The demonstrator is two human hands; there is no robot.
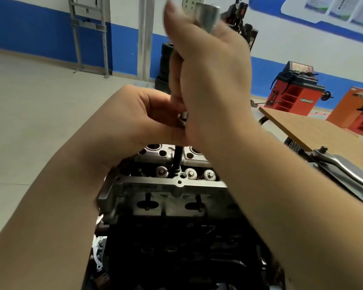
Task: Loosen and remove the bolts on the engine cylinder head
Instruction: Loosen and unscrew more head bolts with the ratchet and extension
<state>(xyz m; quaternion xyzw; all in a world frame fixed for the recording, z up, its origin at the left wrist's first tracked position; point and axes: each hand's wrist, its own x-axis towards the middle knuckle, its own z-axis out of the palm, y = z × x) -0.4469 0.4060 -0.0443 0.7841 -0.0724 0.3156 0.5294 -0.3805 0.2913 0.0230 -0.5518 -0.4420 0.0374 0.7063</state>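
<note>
— Cylinder head (166,185), where does it sit?
— Low in the middle of the view, grey metal on top of a dark engine block (176,248), between the two forearms.

— And the bolt?
— A long black bolt (178,160) stands nearly upright, its lower end at a hole in the top of the cylinder head, its upper end lost among the fingers.

— What is the left hand (138,118) doing?
— Its grip is curled in from the left, fingers pinching round a small shiny piece at the top of the bolt, touching the right hand.

— The right hand (208,80)?
— Raised above it, its grip wrapped round a silver socket (209,15) whose open end sticks out at the top. The picture is blurred there.

— What blocks the view?
— Both hands cover the top of the bolt, and the right forearm hides the right part of the cylinder head.

— What else is around?
— Three pale round caps (190,173) in a row just right of the bolt. A ratchet handle (344,170) lies on the right, by the near edge of a wooden bench (312,130). Far right stand red and orange machines (296,91); behind the hands is a stack of tyres (164,65), and a blue and white wall (40,28) runs along the far side.
</note>
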